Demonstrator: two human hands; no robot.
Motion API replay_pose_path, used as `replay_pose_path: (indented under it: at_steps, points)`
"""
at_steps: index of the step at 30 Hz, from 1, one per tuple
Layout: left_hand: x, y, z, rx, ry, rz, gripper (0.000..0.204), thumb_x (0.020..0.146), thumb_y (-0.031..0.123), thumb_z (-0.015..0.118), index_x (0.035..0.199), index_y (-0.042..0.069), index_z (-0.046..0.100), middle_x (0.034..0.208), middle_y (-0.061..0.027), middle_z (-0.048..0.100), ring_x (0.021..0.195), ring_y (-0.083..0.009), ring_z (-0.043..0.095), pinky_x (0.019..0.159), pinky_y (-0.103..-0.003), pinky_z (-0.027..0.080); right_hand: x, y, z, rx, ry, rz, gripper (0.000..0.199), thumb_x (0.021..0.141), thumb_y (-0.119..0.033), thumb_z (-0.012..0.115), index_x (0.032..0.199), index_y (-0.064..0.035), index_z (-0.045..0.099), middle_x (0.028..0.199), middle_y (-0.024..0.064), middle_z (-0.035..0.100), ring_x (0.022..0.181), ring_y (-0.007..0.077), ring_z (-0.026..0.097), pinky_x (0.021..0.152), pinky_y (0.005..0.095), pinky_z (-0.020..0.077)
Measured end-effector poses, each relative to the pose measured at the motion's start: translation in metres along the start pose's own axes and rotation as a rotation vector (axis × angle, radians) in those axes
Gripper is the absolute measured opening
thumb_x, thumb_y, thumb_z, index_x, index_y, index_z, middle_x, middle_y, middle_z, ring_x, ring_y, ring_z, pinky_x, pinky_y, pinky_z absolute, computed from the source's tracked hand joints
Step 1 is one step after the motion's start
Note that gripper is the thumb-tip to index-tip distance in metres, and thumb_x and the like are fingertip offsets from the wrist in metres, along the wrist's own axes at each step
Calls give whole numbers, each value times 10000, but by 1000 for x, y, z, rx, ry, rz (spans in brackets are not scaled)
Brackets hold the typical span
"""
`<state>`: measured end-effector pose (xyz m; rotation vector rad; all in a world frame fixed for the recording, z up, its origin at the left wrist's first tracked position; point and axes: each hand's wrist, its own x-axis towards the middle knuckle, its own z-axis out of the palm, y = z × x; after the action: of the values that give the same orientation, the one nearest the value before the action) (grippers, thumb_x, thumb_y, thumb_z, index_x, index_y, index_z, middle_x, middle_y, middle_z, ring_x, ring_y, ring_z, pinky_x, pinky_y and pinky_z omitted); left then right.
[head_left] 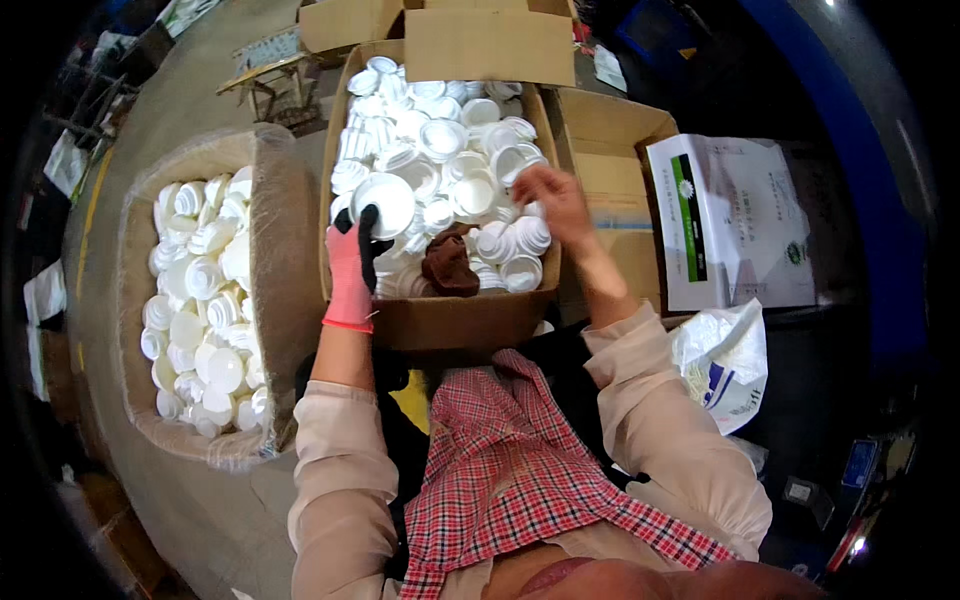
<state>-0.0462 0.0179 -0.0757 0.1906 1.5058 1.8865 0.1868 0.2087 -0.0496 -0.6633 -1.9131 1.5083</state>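
Observation:
My left hand (351, 258), in a pink and black glove, grips a round white plastic lid (385, 206) by its edge, thumb on top. The lid is held over the near left part of a cardboard box (440, 322) heaped with white lids (441, 140) of several sizes. My bare right hand (560, 207) is above the right side of the heap, its fingers loosely bent and apart. I see nothing held in it. A crumpled dark brown cloth (450, 264) lies on the lids at the box's near edge, between my hands.
To the left stands a plastic-lined box (275, 300) full of more white lids. Raised box flaps (490, 46) rise at the far side. At right are an open carton (615, 160), a white printed box (735, 220) and a white plastic bag (735, 365). A small stool (272, 82) stands far left.

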Motion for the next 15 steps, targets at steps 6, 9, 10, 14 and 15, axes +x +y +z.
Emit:
replay_pose_path:
  at_steps: [6, 9, 10, 14, 15]
  points:
    - [-15, 18, 5, -504, -245, -175, 616, 783, -6, 511, 1378, 56, 366, 1279, -220, 483, 1152, -483, 517, 871, -636, 520, -130, -75, -189, -900, 520, 275, 220, 908, -206, 602, 946, 6, 646, 749, 145, 640, 655, 236, 600, 642, 330, 470]
    - [-19, 33, 6, -878, -502, -287, 604, 835, 46, 509, 1409, 44, 321, 1378, -249, 415, 1259, -530, 398, 1002, -696, 378, -232, -91, -283, -1568, 169, 714, 230, 846, -246, 667, 925, -30, 684, 897, 202, 656, 865, 386, 625, 748, 465, 488]
    - [-24, 40, 9, -950, -596, -245, 589, 866, 105, 509, 1417, 43, 312, 1401, -255, 391, 1285, -531, 358, 1035, -698, 322, -245, -103, -266, -1566, 182, 667, 234, 834, -243, 681, 928, -29, 687, 931, 199, 656, 886, 384, 622, 771, 467, 489]
    - [-38, 60, 14, -1035, -821, -138, 707, 932, 511, 464, 1475, 109, 253, 1499, -233, 275, 1344, -559, 218, 1080, -696, 217, -204, -105, -195, -1005, 209, 355, 263, 824, -195, 701, 975, 19, 676, 983, 178, 668, 843, 294, 662, 762, 359, 513]
    - [-38, 62, 13, -1053, -847, -137, 720, 929, 546, 450, 1480, 128, 250, 1505, -230, 267, 1344, -564, 210, 1078, -701, 209, -176, -101, -161, -1004, 134, 354, 259, 847, -194, 676, 992, 20, 672, 1008, 185, 666, 869, 303, 656, 781, 362, 508]
